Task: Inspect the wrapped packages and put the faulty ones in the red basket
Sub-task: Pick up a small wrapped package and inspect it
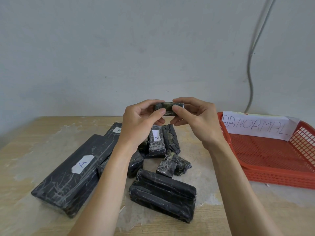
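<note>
Two hands, left hand (139, 123) and right hand (196, 120), pinching small wrapped package (168, 109) above table (34, 133).

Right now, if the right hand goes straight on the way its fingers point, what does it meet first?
The right hand points left, pinching the small package. Beyond that package, it would first meet the left hand, whose fingertips grip the other end. Depth looks about equal, so contact seems likely.

A worn wooden table (34, 133) bears black wrapped packages (162, 199) and a red basket (272, 160).
</note>
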The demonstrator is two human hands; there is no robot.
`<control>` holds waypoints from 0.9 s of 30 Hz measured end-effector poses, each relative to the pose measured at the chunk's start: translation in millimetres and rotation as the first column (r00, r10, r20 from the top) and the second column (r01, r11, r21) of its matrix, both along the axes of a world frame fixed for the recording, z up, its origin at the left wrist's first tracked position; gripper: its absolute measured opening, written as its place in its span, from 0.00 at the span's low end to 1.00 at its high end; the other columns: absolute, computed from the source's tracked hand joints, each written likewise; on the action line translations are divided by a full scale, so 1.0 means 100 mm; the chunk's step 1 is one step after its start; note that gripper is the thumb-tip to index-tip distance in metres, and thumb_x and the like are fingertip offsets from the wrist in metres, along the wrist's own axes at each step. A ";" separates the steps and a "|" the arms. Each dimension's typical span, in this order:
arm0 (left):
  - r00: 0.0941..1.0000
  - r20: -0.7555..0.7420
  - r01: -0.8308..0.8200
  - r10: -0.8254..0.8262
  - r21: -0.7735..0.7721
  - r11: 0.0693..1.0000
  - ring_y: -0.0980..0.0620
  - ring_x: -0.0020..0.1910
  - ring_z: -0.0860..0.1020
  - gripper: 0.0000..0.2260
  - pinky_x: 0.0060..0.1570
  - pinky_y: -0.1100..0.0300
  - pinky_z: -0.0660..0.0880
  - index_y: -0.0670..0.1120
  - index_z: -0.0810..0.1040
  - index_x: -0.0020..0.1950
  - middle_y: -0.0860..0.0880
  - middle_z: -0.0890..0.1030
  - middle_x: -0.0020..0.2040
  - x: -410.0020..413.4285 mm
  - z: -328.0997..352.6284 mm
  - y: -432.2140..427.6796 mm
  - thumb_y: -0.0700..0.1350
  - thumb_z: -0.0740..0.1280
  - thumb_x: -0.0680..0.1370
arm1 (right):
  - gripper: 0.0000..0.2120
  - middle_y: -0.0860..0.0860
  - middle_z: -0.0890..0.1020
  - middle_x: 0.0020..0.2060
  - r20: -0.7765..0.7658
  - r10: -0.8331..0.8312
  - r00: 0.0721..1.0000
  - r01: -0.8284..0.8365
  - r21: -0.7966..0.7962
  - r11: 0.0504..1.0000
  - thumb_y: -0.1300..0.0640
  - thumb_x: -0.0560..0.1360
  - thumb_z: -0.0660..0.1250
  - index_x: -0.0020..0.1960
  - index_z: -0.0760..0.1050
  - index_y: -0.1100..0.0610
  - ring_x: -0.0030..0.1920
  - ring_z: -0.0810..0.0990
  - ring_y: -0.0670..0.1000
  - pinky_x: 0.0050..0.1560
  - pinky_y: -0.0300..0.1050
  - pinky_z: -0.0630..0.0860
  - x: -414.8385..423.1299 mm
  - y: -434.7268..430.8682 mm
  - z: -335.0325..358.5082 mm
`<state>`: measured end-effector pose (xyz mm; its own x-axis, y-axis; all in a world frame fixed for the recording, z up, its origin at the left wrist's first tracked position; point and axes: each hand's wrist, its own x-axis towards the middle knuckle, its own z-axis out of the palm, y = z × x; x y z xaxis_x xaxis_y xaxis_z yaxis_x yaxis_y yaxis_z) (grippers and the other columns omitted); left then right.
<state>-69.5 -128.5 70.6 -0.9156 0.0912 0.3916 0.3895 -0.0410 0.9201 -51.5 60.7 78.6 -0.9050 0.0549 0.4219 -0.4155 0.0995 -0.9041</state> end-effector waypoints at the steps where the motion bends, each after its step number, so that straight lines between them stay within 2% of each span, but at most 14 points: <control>1: 1.000 0.001 0.004 -0.004 -0.017 1.000 0.50 0.39 0.86 0.09 0.44 0.55 0.84 0.46 0.87 0.59 0.49 0.87 0.41 0.01 0.01 0.00 0.38 0.74 0.80 | 0.07 0.57 0.89 0.42 0.001 -0.008 1.000 0.008 -0.010 1.000 0.63 0.80 0.74 0.57 0.85 0.60 0.36 0.88 0.56 0.43 0.48 0.86 0.00 0.00 0.00; 4: 0.998 -0.011 0.058 -0.060 -0.096 0.994 0.54 0.47 0.85 0.09 0.48 0.56 0.85 0.51 0.86 0.60 0.53 0.87 0.49 0.01 0.03 -0.03 0.43 0.75 0.80 | 0.04 0.58 0.89 0.40 0.016 -0.028 0.999 0.029 -0.044 0.999 0.63 0.81 0.73 0.54 0.86 0.59 0.33 0.87 0.57 0.39 0.46 0.85 0.01 -0.02 0.01; 7: 0.993 -0.118 0.016 -0.029 -0.111 0.994 0.58 0.61 0.82 0.16 0.56 0.62 0.83 0.49 0.84 0.66 0.52 0.84 0.63 0.01 0.03 -0.05 0.39 0.76 0.79 | 0.05 0.57 0.89 0.39 0.054 -0.042 0.998 0.044 -0.035 0.998 0.59 0.81 0.73 0.54 0.87 0.59 0.33 0.87 0.58 0.39 0.49 0.85 0.02 -0.03 0.03; 9: 0.985 -0.170 -0.011 -0.002 -0.078 0.997 0.58 0.64 0.81 0.17 0.55 0.67 0.80 0.49 0.83 0.68 0.53 0.84 0.64 0.02 0.03 -0.04 0.38 0.75 0.80 | 0.08 0.54 0.89 0.42 0.074 -0.046 0.996 0.046 -0.004 0.999 0.54 0.83 0.71 0.55 0.87 0.57 0.37 0.89 0.57 0.43 0.51 0.86 0.03 -0.05 0.05; 11: 0.979 -0.198 -0.053 0.046 -0.031 0.998 0.57 0.61 0.83 0.13 0.55 0.66 0.80 0.49 0.85 0.64 0.54 0.87 0.60 0.01 0.02 -0.02 0.39 0.74 0.81 | 0.11 0.51 0.90 0.48 0.054 -0.044 0.998 0.041 0.044 0.998 0.51 0.83 0.71 0.60 0.86 0.54 0.46 0.89 0.51 0.47 0.52 0.87 0.05 -0.07 0.05; 13: 0.976 -0.189 -0.105 0.111 0.042 0.994 0.53 0.58 0.85 0.08 0.57 0.55 0.83 0.50 0.87 0.59 0.53 0.88 0.55 -0.01 0.00 0.01 0.41 0.74 0.81 | 0.14 0.53 0.88 0.53 0.019 -0.009 1.000 0.008 0.054 0.998 0.54 0.82 0.73 0.66 0.83 0.53 0.51 0.89 0.51 0.48 0.52 0.87 0.06 -0.08 0.05; 16: 0.981 -0.146 -0.118 0.125 0.056 0.991 0.51 0.55 0.86 0.07 0.60 0.47 0.83 0.51 0.88 0.57 0.53 0.89 0.53 -0.03 -0.02 0.02 0.43 0.74 0.81 | 0.13 0.57 0.89 0.48 -0.040 0.018 0.999 -0.017 0.007 1.000 0.62 0.81 0.73 0.65 0.82 0.56 0.44 0.90 0.56 0.46 0.54 0.87 0.05 -0.10 0.03; 18: 0.992 -0.109 -0.061 0.065 0.039 0.997 0.51 0.55 0.86 0.08 0.60 0.43 0.83 0.50 0.88 0.59 0.52 0.89 0.53 -0.04 -0.03 -0.01 0.42 0.74 0.81 | 0.12 0.56 0.89 0.46 -0.043 -0.015 0.999 0.014 -0.028 1.000 0.65 0.80 0.73 0.63 0.84 0.57 0.40 0.89 0.56 0.46 0.51 0.87 0.03 -0.09 0.02; 22: 0.993 -0.103 -0.059 0.063 0.040 0.997 0.49 0.53 0.87 0.10 0.57 0.43 0.84 0.50 0.88 0.58 0.50 0.89 0.53 -0.04 -0.01 -0.01 0.38 0.74 0.81 | 0.11 0.55 0.90 0.45 -0.038 -0.026 0.999 0.025 -0.034 0.999 0.64 0.80 0.74 0.62 0.84 0.57 0.40 0.89 0.56 0.46 0.49 0.86 0.03 -0.08 0.03; 27: 0.992 -0.114 -0.058 0.057 -0.007 0.998 0.49 0.50 0.86 0.10 0.55 0.48 0.85 0.51 0.88 0.58 0.51 0.89 0.49 -0.02 0.02 -0.03 0.39 0.75 0.80 | 0.13 0.57 0.90 0.45 -0.047 -0.020 0.999 0.019 -0.035 0.999 0.65 0.78 0.76 0.61 0.84 0.58 0.39 0.89 0.56 0.43 0.47 0.85 0.04 -0.08 0.02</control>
<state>-71.1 -131.2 72.2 -0.8691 0.0445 0.4926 0.4928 -0.0066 0.8701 -47.5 52.5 80.8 -0.8826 0.0880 0.4619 -0.4563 0.0767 -0.8865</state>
